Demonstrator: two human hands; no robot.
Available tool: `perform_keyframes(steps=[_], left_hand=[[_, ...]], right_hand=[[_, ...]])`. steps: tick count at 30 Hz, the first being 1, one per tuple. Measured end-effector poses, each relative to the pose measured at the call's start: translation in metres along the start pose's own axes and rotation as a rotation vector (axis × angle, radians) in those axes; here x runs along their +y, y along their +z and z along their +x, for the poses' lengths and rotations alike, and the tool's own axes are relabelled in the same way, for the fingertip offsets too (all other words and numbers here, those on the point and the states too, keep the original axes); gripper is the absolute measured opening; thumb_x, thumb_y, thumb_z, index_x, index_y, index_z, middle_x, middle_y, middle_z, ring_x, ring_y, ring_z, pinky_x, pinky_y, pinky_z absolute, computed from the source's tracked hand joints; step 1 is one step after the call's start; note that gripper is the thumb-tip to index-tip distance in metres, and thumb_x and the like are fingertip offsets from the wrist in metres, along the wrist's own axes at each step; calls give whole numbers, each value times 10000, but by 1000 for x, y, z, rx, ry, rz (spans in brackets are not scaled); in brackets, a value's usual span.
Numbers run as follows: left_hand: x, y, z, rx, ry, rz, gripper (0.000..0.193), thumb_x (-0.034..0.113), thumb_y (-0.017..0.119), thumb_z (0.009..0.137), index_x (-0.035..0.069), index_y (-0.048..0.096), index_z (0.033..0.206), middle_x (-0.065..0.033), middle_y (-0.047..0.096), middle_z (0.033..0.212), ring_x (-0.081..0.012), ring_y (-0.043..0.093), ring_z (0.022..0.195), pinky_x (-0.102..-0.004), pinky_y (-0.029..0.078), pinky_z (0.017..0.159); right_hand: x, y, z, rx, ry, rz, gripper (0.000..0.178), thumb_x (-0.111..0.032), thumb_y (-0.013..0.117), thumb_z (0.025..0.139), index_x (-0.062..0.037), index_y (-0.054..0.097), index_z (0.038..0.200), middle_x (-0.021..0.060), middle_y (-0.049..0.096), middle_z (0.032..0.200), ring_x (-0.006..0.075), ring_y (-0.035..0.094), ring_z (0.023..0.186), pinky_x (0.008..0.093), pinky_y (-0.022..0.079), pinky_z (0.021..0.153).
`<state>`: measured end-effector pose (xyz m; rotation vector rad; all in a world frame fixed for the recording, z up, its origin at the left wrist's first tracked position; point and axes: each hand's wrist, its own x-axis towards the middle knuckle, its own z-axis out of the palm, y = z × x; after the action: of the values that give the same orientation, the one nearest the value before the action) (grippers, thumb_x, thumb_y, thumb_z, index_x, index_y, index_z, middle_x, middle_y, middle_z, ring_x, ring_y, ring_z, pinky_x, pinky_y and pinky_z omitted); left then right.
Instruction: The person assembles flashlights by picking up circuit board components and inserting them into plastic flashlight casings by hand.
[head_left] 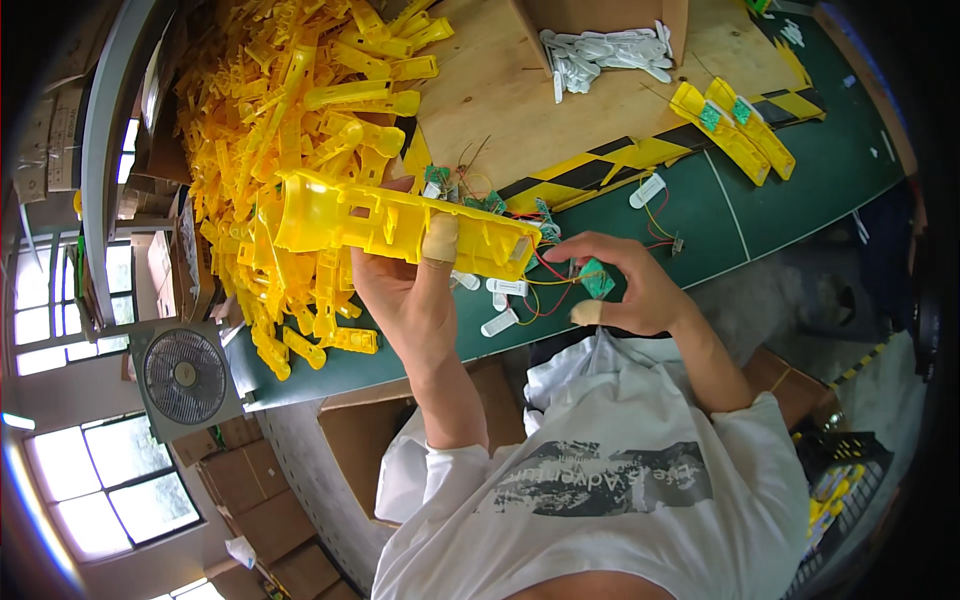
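Left hand (405,300): grips the shell (398,226), fingers mostly hidden behind.
Right hand (645,290): curls about board (597,279); cannot tell whether it grips.
Box (608,13): cut off at upper edge.

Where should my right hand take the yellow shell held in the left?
Probably the narrower right end of the yellow shell, pinching its side walls from the right: that end projects past the left hand, towards the right hand. Avoid the wires beside it.
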<state>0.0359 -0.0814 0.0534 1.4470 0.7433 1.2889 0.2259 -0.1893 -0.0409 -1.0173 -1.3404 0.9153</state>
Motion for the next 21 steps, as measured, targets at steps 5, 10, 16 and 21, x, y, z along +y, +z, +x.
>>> perform_keyframes(steps=[5, 10, 16, 21], left_hand=[[6, 4, -1, 114, 71, 39, 491, 20, 712, 873, -32, 477, 1301, -107, 577, 1225, -149, 587, 1053, -323, 466, 953], [-8, -9, -5, 66, -13, 201, 546, -72, 515, 889, -9, 327, 1397, -151, 571, 1167, -187, 628, 991, -301, 521, 864], [-25, -4, -20, -59, -241, 67, 782, -93, 490, 832, 124, 139, 1496, -178, 516, 1209, -221, 642, 791, -305, 563, 658], [-45, 5, -43, -175, -246, -12, 718, -6, 634, 858, 115, 269, 1465, -165, 504, 1208, -204, 629, 824, -294, 546, 669]], right_hand=[[10, 10, -11, 83, 79, 257, 431, -71, 811, 751, -31, 658, 1152, 83, 664, 953, 132, 647, 809, 248, 515, 725], [2, 2, -1, 196, -90, 2, 436, -74, 827, 723, -30, 657, 1122, 53, 655, 932, 107, 621, 763, 242, 506, 669], [-17, -21, 14, 53, 100, 66, 395, -154, 823, 711, -33, 656, 1049, 42, 669, 847, 91, 601, 664, 229, 446, 573], [-15, -20, 32, -23, -34, -262, 361, -279, 853, 726, -23, 683, 916, 38, 677, 795, 83, 563, 517, 220, 417, 487]])
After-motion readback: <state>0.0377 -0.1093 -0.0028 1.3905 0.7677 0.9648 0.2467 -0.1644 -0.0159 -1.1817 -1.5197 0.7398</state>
